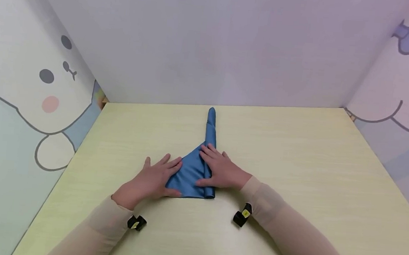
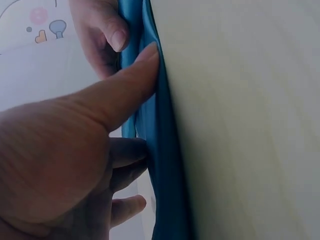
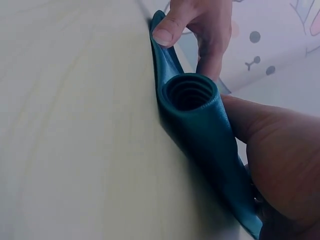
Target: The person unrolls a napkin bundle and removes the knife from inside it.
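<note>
Head view: cloth (image 1: 192,167) on table (image 1: 295,162), part-rolled. Left hand (image 1: 151,180) spread on flat side (image 1: 188,179), right hand (image 1: 224,171) straight-fingered over roll (image 1: 210,132). Best: hold flat side taut, press evenly along roll so coils (image 3: 191,94) sit tight.

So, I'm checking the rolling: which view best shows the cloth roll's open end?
Right wrist view: the open end faces the camera, its layers showing. Head shows it small; in left wrist, I can't make it out.
</note>
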`<state>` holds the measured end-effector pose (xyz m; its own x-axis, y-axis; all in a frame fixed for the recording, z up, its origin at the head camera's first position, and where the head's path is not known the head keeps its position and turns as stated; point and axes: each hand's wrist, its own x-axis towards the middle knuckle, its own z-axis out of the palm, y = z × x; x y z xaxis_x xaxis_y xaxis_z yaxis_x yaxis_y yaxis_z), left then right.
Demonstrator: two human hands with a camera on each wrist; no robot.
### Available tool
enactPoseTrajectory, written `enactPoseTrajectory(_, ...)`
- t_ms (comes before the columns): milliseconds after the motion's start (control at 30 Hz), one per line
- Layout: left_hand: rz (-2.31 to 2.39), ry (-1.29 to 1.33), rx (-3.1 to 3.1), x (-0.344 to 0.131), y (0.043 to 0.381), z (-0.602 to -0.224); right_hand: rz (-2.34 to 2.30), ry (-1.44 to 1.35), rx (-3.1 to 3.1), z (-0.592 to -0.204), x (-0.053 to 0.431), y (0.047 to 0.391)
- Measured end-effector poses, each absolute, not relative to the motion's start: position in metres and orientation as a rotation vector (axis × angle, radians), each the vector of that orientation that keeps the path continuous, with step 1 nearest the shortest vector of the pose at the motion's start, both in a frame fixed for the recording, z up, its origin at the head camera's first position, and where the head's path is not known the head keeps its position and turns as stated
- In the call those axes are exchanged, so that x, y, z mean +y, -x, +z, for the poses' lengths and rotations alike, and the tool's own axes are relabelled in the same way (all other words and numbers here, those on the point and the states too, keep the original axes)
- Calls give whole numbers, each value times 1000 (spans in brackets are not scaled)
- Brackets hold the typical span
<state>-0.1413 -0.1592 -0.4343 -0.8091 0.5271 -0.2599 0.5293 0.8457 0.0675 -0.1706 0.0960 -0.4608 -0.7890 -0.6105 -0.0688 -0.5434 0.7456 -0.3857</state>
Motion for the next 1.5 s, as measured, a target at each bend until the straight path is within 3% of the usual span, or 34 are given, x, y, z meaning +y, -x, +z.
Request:
enactPoseTrajectory(567,32,-727,2745,-189,148,-428,-499,929,2739,-458,63,181)
enactPoseTrajectory(1000,-174,-560,2802,-150,149,-423,-503,926,2738,-461,61,182)
enactPoseTrajectory(1300,-126,-591,2839,-154,149,-426,-513,898,2740,-456,65,180)
enactPoseTrajectory(1500,113,-776,2932,-152,156,-432,-501,910,2746,-457,68,180)
